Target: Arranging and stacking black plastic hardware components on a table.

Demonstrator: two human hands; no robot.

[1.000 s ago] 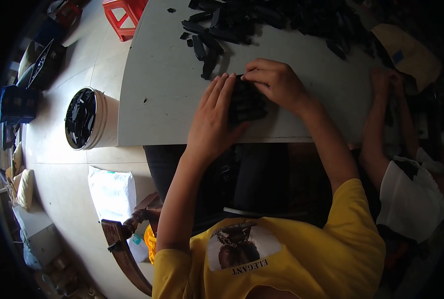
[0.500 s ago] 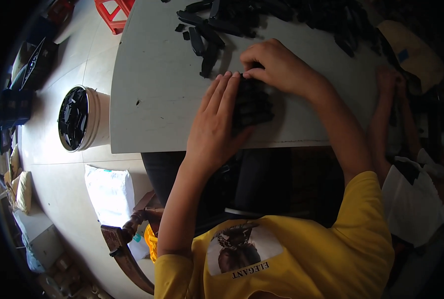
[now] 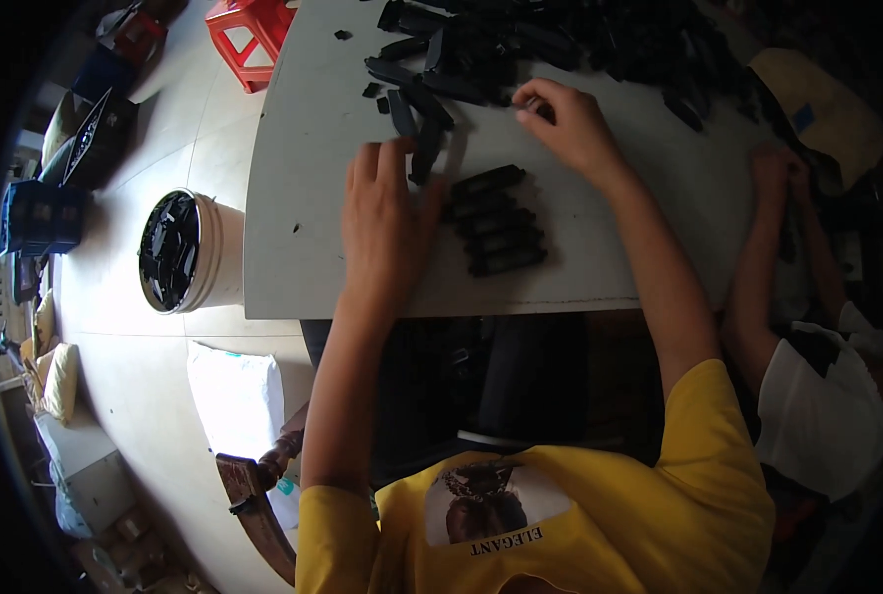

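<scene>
Right hand [image 3: 570,124] has left the stacked parts [image 3: 491,220], now pinching at the pile [image 3: 560,40] at 12 o'clock; left hand [image 3: 387,213] open, flat. Nudging risks toppling the row.

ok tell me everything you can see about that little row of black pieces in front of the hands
The row of black pieces is five or so long, narrow, dark bars, plastic by their look, lying flat and side by side, slightly slanted, on the white table near its front edge. The left hand lies flat beside them, touching their left ends. The right hand is apart, at the black pile.
</scene>
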